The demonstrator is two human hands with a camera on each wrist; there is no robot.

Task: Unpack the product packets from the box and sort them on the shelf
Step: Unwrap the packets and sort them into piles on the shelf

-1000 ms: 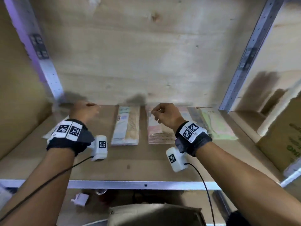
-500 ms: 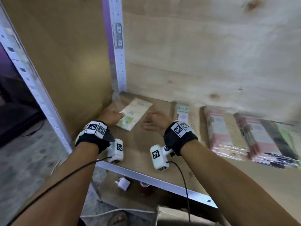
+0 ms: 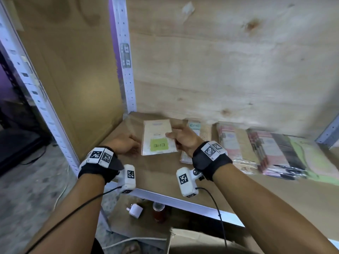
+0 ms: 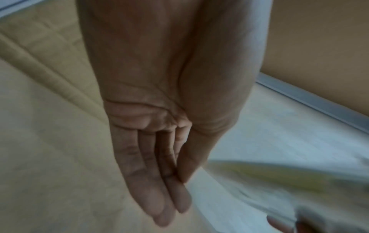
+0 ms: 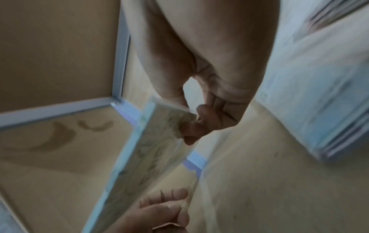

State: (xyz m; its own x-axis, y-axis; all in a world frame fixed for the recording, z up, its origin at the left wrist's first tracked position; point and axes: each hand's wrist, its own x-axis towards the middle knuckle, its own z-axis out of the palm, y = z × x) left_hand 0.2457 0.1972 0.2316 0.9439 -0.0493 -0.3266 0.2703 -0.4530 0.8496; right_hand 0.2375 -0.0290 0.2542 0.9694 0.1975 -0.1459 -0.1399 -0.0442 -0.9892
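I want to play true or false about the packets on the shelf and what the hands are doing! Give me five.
1. The right hand pinches the packet with the green label. True.
2. The left hand is curled into a tight fist. False: its fingers are straight, beside the packet's edge.
3. More packets lie in a row to the right on the shelf. True.
4. The shelf is made of glass. False: it is brown board with a pale metal front edge.
5. The green label sits on the packet's far end. False: it is at the near end.
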